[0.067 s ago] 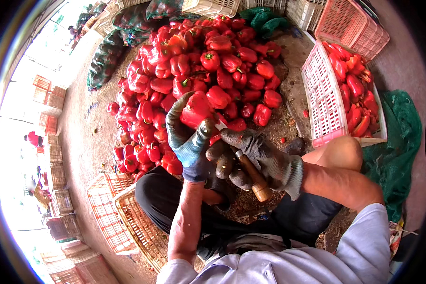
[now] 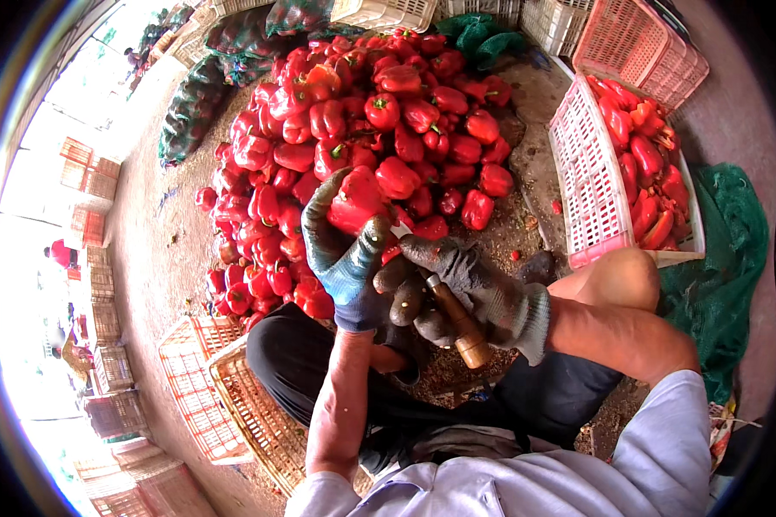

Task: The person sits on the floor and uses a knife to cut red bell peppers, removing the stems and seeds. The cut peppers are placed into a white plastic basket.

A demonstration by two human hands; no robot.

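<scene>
In my gloved left hand (image 2: pixel 347 271) is a red bell pepper (image 2: pixel 359 200), gripped between the thumb and the curled fingers. My right hand (image 2: pixel 470 284), in a stained dark glove, closes around a knife (image 2: pixel 459 323) with a wooden handle and a metal collar. The handle's butt points down toward my lap. A short bit of pale blade shows beside the left thumb, close to the pepper; whether it touches the pepper is hidden. Just beyond both hands rises a big heap of red bell peppers (image 2: pixel 397 179).
At the right, a pink-and-white crate (image 2: pixel 588 168) holds red peppers, with green netting (image 2: pixel 716 258) beside it. Two crates (image 2: pixel 200 379) stand by my left knee. Filled net bags (image 2: pixel 191 108) lie beyond the heap at the left. More stacked crates (image 2: pixel 103 297) line the far left.
My right hand and the knife handle have shifted very slightly, with the butt a touch lower. The left hand and its pepper look the same.
</scene>
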